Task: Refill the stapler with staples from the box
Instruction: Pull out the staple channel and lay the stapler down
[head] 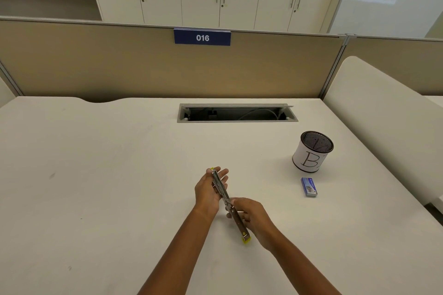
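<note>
A metal stapler (221, 190) with yellow ends is swung fully open into one long strip above the white desk (96, 175). My left hand (208, 193) cradles its far half, fingers partly spread behind the metal channel. My right hand (251, 217) grips the near half, whose yellow tip sticks out toward me. A small blue staple box (309, 186) lies closed on the desk to the right of my hands, apart from both.
A black mesh pen cup (311, 152) wrapped in white paper marked "B" stands behind the staple box. An open cable tray slot (237, 113) is set in the desk at the back. A tan partition (119, 64) with a "016" sign borders the far edge.
</note>
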